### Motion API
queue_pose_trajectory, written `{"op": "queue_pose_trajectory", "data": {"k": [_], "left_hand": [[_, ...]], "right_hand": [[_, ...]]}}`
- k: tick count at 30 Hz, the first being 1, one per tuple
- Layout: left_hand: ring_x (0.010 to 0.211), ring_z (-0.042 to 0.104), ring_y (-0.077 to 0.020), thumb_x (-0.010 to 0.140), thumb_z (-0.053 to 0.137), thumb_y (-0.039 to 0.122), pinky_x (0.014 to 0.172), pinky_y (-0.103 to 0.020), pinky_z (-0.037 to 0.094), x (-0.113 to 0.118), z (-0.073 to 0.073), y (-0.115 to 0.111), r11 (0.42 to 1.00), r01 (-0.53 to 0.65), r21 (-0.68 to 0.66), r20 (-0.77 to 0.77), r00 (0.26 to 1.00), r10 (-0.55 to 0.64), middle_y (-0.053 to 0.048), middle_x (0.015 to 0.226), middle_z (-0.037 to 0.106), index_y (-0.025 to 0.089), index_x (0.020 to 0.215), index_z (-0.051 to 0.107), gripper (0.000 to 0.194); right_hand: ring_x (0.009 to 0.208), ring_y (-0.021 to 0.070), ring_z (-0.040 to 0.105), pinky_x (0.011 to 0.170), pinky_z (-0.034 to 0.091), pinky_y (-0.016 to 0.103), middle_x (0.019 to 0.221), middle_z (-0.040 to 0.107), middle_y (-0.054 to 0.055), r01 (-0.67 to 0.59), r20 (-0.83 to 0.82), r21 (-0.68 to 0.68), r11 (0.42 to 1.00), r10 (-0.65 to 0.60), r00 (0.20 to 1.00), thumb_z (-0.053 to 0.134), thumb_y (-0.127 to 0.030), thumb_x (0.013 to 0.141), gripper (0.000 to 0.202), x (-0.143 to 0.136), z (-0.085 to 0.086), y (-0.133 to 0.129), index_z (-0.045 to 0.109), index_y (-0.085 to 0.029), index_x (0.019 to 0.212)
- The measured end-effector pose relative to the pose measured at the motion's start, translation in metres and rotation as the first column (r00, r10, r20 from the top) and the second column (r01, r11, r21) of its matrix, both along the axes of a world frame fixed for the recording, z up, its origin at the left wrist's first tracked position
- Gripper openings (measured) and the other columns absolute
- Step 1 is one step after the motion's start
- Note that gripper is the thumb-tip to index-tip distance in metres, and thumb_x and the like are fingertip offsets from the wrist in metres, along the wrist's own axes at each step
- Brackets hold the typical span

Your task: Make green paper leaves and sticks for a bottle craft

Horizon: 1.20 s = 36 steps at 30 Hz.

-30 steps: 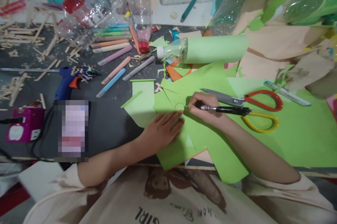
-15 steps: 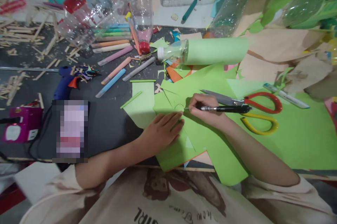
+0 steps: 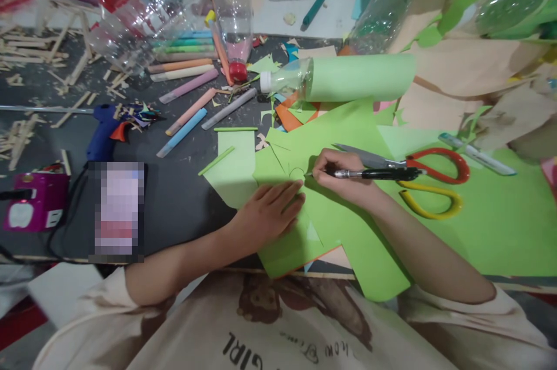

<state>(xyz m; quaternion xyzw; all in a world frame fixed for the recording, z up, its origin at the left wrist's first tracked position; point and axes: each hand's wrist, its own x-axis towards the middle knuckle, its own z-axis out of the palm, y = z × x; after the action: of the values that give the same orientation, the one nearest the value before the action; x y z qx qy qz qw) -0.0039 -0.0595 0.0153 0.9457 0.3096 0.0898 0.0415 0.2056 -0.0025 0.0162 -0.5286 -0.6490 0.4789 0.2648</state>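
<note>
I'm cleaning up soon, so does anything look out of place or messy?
Yes: sticks lie strewn over the left of the table, and scraps clutter the front of the glue gun, odd for a tool that heats.

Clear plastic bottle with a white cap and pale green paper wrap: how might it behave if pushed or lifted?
The clear plastic bottle would probably roll, since it looks round and lies on its side. It is likely light, as its clear part shows no liquid. Its smooth, pale green paper wrap may crease if squeezed.

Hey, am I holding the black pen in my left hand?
No, the black pen is in your right hand, while your left hand lies on the green paper.
</note>
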Motion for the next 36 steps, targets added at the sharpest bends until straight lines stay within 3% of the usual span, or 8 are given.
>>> {"op": "queue_pose_trajectory", "data": {"k": [10, 13, 16, 18, 21, 25, 29, 36], "left_hand": [[0.119, 0.064, -0.0222, 0.098, 0.048, 0.022, 0.091, -0.034, 0.050, 0.000, 0.000, 0.001, 1.000, -0.004, 0.013, 0.032, 0.999, 0.004, -0.013, 0.133, 0.066, 0.013, 0.119, 0.063, 0.027], [0.118, 0.064, -0.0208, 0.099, 0.048, 0.022, 0.091, -0.033, 0.049, 0.000, 0.000, 0.000, 1.000, -0.015, 0.010, 0.023, 1.000, 0.015, -0.011, 0.134, 0.066, 0.014, 0.120, 0.064, 0.028], [0.117, 0.065, -0.0203, 0.101, 0.045, 0.025, 0.090, -0.033, 0.049, -0.001, 0.000, 0.001, 0.999, -0.045, 0.013, 0.025, 0.999, 0.045, -0.010, 0.133, 0.067, 0.015, 0.121, 0.064, 0.029], [0.117, 0.064, -0.0213, 0.101, 0.045, 0.027, 0.089, -0.034, 0.048, -0.003, -0.001, 0.002, 0.997, -0.077, 0.018, 0.021, 0.997, 0.077, -0.011, 0.133, 0.067, 0.014, 0.123, 0.063, 0.031], [0.117, 0.064, -0.0230, 0.101, 0.045, 0.028, 0.089, -0.035, 0.047, -0.006, -0.001, 0.005, 0.992, -0.124, 0.029, 0.015, 0.992, 0.124, -0.013, 0.133, 0.067, 0.012, 0.125, 0.062, 0.033], [0.117, 0.063, -0.0237, 0.100, 0.046, 0.027, 0.090, -0.036, 0.045, -0.009, -0.002, 0.008, 0.984, -0.173, 0.046, 0.013, 0.985, 0.173, -0.013, 0.132, 0.067, 0.011, 0.125, 0.061, 0.033], [0.117, 0.062, -0.0239, 0.101, 0.044, 0.028, 0.090, -0.037, 0.044, -0.011, -0.003, 0.010, 0.979, -0.197, 0.050, -0.003, 0.980, 0.197, -0.013, 0.133, 0.066, 0.013, 0.127, 0.059, 0.034], [0.120, 0.061, -0.0246, 0.101, 0.043, 0.028, 0.092, -0.037, 0.045, -0.013, -0.005, 0.013, 0.981, -0.193, 0.033, -0.006, 0.981, 0.193, -0.014, 0.132, 0.066, 0.013, 0.129, 0.058, 0.036]], "right_hand": [[0.050, 0.0111, 0.046, 0.048, 0.034, 0.023, 0.053, 0.053, -0.004, -0.018, -0.059, 0.000, 1.000, 0.018, 0.998, 0.058, -0.020, 0.069, 0.014, 0.002, -0.003, 0.000, 0.051, -0.022, 0.057], [0.049, 0.0116, 0.050, 0.047, 0.039, 0.024, 0.059, 0.060, -0.003, 0.006, -0.094, 0.030, 1.000, -0.003, 0.996, 0.060, -0.029, 0.080, 0.013, 0.003, -0.004, -0.002, 0.062, -0.021, 0.071], [0.052, 0.0136, 0.061, 0.051, 0.048, 0.027, 0.071, 0.071, 0.000, -0.016, -0.083, 0.116, 0.993, 0.026, 0.996, 0.052, -0.039, 0.093, 0.025, 0.003, -0.008, -0.004, 0.070, -0.021, 0.092], [0.063, 0.0171, 0.069, 0.061, 0.055, 0.030, 0.080, 0.076, 0.003, -0.025, -0.022, 0.281, 0.959, 0.032, 0.999, 0.052, -0.036, 0.095, 0.023, 0.000, -0.011, -0.003, 0.071, -0.022, 0.093], [0.088, 0.0227, 0.074, 0.081, 0.058, 0.037, 0.096, 0.079, 0.006, -0.076, 0.105, 0.523, 0.849, 0.024, 0.994, 0.053, -0.025, 0.093, 0.018, -0.008, -0.018, 0.002, 0.070, -0.024, 0.098], [0.110, 0.0268, 0.071, 0.093, 0.056, 0.044, 0.108, 0.078, 0.009, -0.195, 0.258, 0.622, 0.758, 0.036, 0.965, 0.049, -0.021, 0.093, 0.023, -0.016, -0.027, 0.005, 0.067, -0.022, 0.107], [0.094, 0.0243, 0.075, 0.086, 0.058, 0.041, 0.098, 0.079, 0.009, -0.221, 0.287, 0.708, 0.671, 0.012, 0.958, 0.050, -0.018, 0.093, 0.019, -0.013, -0.026, -0.004, 0.066, -0.019, 0.103], [0.072, 0.0170, 0.072, 0.067, 0.058, 0.030, 0.085, 0.078, 0.004, -0.219, 0.176, 0.708, 0.671, 0.133, 0.975, 0.052, -0.014, 0.092, 0.020, -0.011, -0.015, -0.027, 0.062, -0.022, 0.107]]}}
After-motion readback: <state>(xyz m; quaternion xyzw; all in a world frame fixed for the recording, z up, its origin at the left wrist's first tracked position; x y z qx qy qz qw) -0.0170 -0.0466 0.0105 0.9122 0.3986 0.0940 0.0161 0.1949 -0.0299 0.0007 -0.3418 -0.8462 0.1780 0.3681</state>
